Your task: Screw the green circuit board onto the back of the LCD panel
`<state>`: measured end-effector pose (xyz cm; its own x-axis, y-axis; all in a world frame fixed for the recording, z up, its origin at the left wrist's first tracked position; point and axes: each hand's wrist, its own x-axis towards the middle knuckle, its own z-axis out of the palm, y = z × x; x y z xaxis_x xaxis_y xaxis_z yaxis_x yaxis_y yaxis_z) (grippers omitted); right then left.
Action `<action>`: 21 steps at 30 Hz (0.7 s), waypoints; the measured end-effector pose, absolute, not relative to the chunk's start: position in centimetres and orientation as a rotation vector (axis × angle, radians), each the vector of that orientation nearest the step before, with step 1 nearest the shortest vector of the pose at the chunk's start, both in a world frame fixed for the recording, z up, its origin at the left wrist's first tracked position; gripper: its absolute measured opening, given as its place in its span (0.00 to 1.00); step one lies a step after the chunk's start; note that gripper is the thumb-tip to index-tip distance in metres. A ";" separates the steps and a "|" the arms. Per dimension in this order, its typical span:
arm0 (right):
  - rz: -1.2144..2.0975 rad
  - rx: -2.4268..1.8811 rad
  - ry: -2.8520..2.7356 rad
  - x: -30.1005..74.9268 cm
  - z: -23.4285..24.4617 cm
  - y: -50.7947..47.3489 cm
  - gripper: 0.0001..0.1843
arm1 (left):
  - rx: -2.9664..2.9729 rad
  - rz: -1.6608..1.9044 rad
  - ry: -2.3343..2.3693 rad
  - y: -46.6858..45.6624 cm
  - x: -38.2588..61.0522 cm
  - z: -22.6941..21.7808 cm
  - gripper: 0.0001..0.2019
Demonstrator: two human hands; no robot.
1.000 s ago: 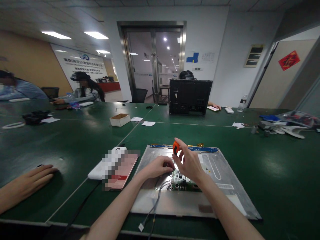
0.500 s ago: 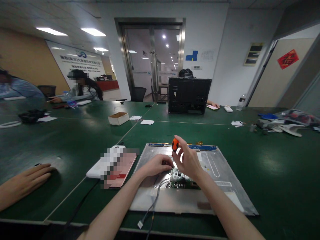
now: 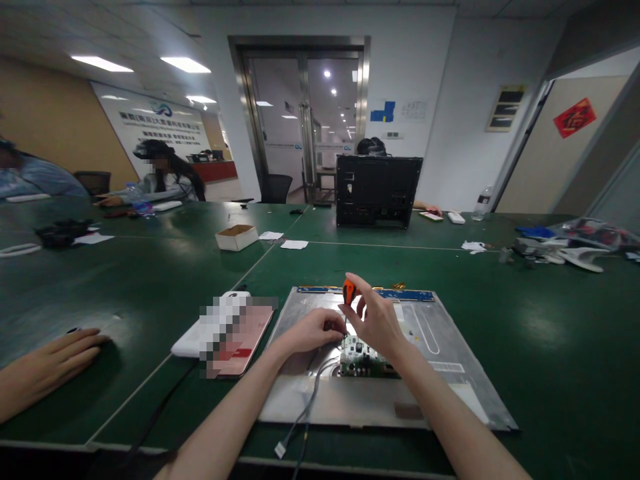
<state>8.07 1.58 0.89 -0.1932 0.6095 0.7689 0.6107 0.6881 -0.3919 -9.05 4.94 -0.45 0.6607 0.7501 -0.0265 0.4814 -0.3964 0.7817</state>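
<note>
Your right hand [image 3: 377,328] pinches the orange-and-black handle of the screwdriver [image 3: 349,292] between thumb and fingers. You have the screwdriver nearly upright over the panel [image 3: 345,405], its shaft pointing down at the upper left corner of the green board [image 3: 361,360]. The tip is too small to make out, so whether it touches a screw cannot be told.

Your left hand [image 3: 316,331] rests low over the panel, thumb and fingers bent in close together beside the shaft; you cannot tell from this view whether they pinch anything.

The panel lies flat on the green table [image 3: 555,373] in front of you, with a blue strip [image 3: 407,295] along its far edge. Cables [image 3: 315,390] run from near the board's left side over the panel's near edge, one ending in a white plug [image 3: 280,450].

To your left, a white device [image 3: 187,343] lies beside a pink one [image 3: 259,325]. Farther left, another person's hand [image 3: 75,353] lies on the table, fingers extended.
</note>
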 end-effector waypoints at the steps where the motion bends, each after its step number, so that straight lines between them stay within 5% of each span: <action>1: 0.009 -0.953 -1.873 8.1 1.0 1.5 0.27 | 2.069 0.425 0.947 5.0 -9.0 -0.4 0.05; 21: -0.017 -0.947 -1.893 7.9 0.8 1.5 0.29 | 2.030 0.480 0.884 5.2 -9.1 -1.0 0.05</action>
<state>7.90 1.49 0.80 -0.2155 0.6010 0.7696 0.6151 0.6957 -0.3710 -9.12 5.16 -1.00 0.6765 0.7363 0.0119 0.4107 -0.3906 0.8238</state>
